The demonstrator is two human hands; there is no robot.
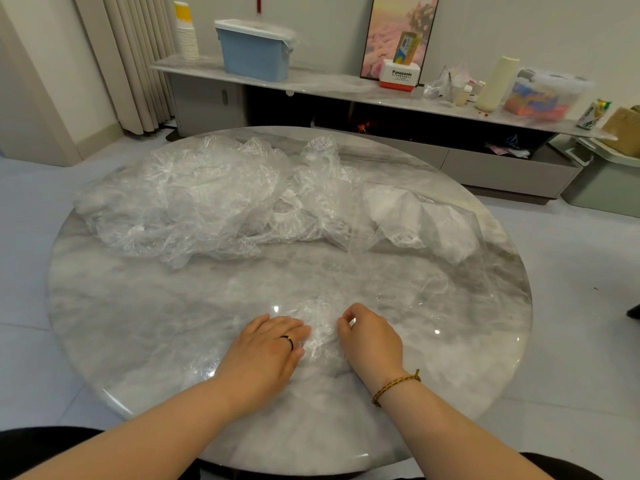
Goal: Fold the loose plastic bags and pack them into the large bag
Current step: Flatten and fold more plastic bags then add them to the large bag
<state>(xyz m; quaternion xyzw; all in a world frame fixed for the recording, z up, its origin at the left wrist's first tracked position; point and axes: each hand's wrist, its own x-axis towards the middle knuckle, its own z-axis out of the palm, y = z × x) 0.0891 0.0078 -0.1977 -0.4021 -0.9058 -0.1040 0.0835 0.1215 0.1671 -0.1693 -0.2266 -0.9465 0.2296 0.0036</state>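
Between the two hands, on the near part of a round marble table, lies a small clear bag. It is thin, see-through film, crumpled into fine creases that catch the light, so the grey stone shows through it. The left hand lies flat with its fingers straight and close together, their tips pressing on the bag's left edge; a dark ring sits on one finger. The right hand is curled at the bag's right edge, and its thumb and forefinger appear to pinch a bit of the film. A braided cord bracelet circles that wrist.

Well beyond the left hand, toward the far side of the table, a heap of loose bags spreads wide. The heap is the same clear film, puffed and heavily wrinkled, whitish where the layers overlap. Beyond the right hand and slightly to its outer side lies the large bag. Its film is smoother and glossier, and white bunched lumps of plastic show inside it. Its near edge trails down toward the right hand without reaching it, and on its other side it touches the loose heap.

Past the table, far from both hands, a low sideboard holds a blue lidded box.
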